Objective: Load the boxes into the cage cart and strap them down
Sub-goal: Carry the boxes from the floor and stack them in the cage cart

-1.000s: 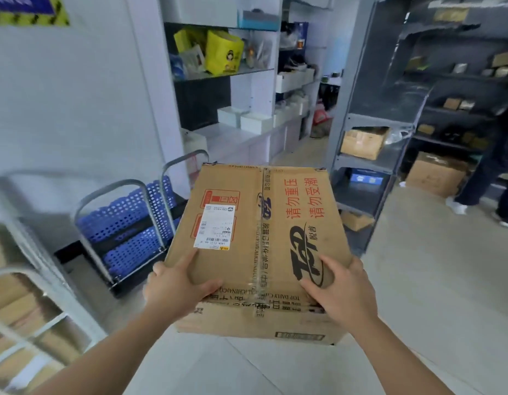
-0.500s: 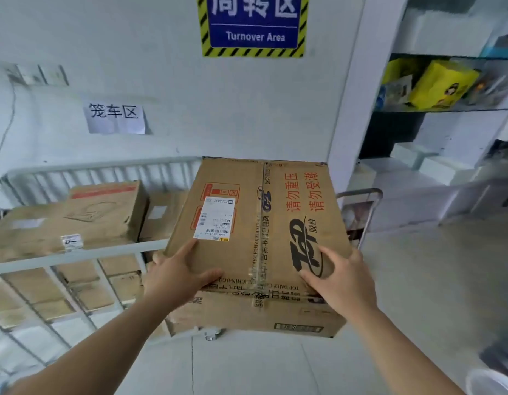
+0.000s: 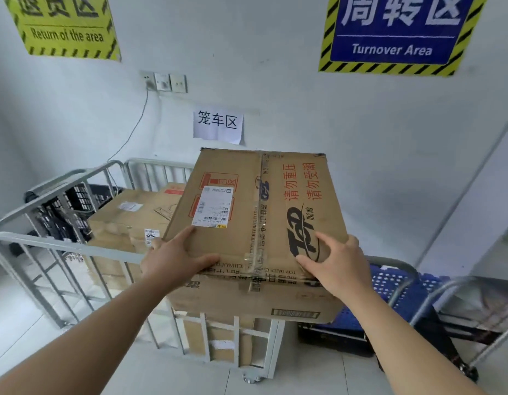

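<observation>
- Cage cart (image 3: 62,243): one, grey steel bars, against the wall. Near rail sits between the person and the load space.
- Blue trolleys (image 3: 395,292): just right of the cart, two handle hoops visible.
- Black crates (image 3: 76,201): behind the cart's left side, count unclear.
- Carried box (image 3: 255,212): one, taped cardboard, held in the air above the cart's near-right corner, hiding that part of the cart.
- Loaded boxes (image 3: 127,218): two tops showing above the rail, more cardboard behind the bars.
- Wall signs: three, yellow sign (image 3: 64,24), blue sign (image 3: 395,32), paper note (image 3: 217,125).
- Left hand (image 3: 173,258): fingers clamped on the box's near-left corner, thumb along the near edge.
- Right hand (image 3: 338,263): fingers spread, clamped on the near-right corner.
- Shipping label (image 3: 213,206): one, on the box top, just beyond the left fingers.
</observation>
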Available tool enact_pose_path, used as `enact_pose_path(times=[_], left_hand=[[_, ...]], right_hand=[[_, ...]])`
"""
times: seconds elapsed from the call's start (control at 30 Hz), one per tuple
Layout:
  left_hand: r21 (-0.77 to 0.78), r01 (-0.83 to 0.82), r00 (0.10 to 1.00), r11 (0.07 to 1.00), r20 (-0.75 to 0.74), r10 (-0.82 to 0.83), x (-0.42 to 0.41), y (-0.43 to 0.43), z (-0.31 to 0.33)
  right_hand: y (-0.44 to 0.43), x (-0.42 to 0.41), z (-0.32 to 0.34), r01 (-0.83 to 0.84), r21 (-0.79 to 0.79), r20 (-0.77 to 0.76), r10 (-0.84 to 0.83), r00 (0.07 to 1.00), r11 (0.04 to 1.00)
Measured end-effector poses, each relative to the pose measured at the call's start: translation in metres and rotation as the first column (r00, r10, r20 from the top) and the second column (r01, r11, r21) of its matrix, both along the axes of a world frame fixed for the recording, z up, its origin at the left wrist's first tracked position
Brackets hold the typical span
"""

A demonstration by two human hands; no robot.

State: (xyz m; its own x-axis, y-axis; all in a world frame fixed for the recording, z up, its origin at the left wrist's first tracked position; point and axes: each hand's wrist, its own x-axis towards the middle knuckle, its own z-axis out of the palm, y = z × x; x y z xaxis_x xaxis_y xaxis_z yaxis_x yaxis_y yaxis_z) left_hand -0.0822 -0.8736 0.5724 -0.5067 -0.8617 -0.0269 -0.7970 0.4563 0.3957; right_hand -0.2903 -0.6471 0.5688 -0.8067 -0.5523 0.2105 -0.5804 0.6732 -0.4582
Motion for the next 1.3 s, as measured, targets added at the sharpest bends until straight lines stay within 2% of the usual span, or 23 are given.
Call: enact_pose_path(times=[0.23, 0.47, 0.6, 0.8, 1.0, 1.3], left_hand=[[0.04, -0.035, 0.999, 0.999, 0.006, 0.035, -0.043, -0.109, -0.011], [0.125, 0.057, 0.998, 0.99, 0.005, -0.059, -0.093, -0.236, -0.031], [0.181, 0.11, 0.991, 0.977, 0.054, -0.121, -0.128, -0.291, -0.053], [0.252, 0.153, 0.976, 0.955, 0.115, -0.187, -0.183, -0.337, -0.099], [0.306, 0.126, 0.963, 0.944, 0.191, -0.19, -0.228, -0.367, -0.141], [0.371, 0.066, 0.959, 0.926, 0.232, -0.161, -0.295, -0.395, -0.197]], right_hand=[[-0.116, -0.051, -0.008, -0.032, 0.027, -0.007, 0.032, 0.999, 0.999], [-0.225, -0.085, -0.028, 0.05, 0.072, 0.035, -0.053, 0.998, 0.996], [-0.266, -0.104, -0.045, 0.109, 0.119, 0.078, -0.118, 0.99, 0.987], [-0.301, -0.14, -0.081, 0.178, 0.223, 0.135, -0.212, 0.968, 0.958], [-0.335, -0.186, -0.117, 0.142, 0.287, 0.193, -0.203, 0.96, 0.947], [-0.376, -0.264, -0.162, 0.097, 0.382, 0.226, -0.195, 0.954, 0.919]])
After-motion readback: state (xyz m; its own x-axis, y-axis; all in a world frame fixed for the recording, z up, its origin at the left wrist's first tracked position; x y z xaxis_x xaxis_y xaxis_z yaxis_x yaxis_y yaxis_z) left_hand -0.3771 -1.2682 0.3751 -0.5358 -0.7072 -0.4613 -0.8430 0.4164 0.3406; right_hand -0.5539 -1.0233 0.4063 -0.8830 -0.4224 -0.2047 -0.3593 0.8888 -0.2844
